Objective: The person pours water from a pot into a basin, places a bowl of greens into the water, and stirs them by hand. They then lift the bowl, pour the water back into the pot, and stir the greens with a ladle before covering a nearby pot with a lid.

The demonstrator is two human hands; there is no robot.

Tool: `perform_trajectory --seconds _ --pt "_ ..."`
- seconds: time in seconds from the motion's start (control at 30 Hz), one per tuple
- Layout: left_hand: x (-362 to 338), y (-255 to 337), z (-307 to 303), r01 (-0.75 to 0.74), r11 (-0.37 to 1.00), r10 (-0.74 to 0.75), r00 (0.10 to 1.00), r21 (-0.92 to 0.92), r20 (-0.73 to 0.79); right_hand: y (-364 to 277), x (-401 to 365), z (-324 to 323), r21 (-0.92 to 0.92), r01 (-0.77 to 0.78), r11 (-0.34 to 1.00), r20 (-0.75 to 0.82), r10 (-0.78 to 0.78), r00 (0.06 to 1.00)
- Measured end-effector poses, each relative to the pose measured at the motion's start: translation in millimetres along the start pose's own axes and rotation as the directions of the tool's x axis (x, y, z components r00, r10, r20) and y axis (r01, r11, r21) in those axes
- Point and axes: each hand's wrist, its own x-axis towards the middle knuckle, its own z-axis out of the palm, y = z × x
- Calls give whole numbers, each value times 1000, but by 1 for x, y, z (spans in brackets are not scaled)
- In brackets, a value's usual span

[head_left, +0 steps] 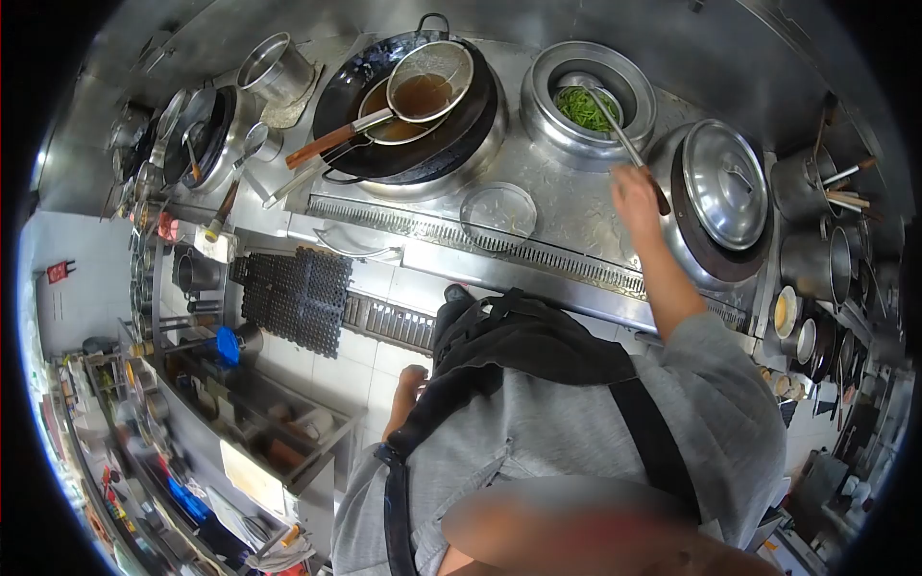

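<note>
My right hand [636,200] is closed around the long handle of a ladle [622,134]. The ladle's head rests among chopped green vegetables [584,108] inside a round metal pot [549,72] set into the steel stove top. Down beside my body hangs my left hand [411,380], away from the stove, its fingers loosely curled and nothing visible in them. Just right of my right hand is a dark wok or pot under a domed metal lid [725,182].
A wire-mesh strainer [430,82] and another strainer lie over a large black wok [341,106] holding brown liquid. A clear round dish [497,217] sits on the stove's front. Metal pots [816,264] line the right side. A black rubber mat [296,300] covers part of the floor.
</note>
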Motion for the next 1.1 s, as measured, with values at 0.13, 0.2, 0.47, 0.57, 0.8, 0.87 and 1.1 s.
perform_trajectory --seconds 0.13,0.2,0.47,0.57,0.8,0.87,1.1 --pt "2 -35 7 48 999 -49 998 18 35 -38 -89 38 230 -111 967 317 34 948" --pt "2 -16 5 -3 999 3 1000 46 12 -60 -118 40 288 -196 937 544 8 839" --pt "34 57 -21 -177 981 179 984 -78 9 -57 -141 53 194 -162 968 685 -15 728" --pt "12 107 -24 -80 991 73 995 -105 -71 -115 -67 -9 494 -324 807 529 17 849" --pt "32 77 -34 -58 996 51 994 -64 -99 -256 33 -149 850 523 62 -479 -323 816" --pt "10 81 -34 -47 995 35 990 -89 -134 -266 42 -148 830 544 -122 -557 -189 808" --pt "5 6 -24 135 988 -139 989 -78 -46 -239 59 -159 955 277 106 -117 -724 680"
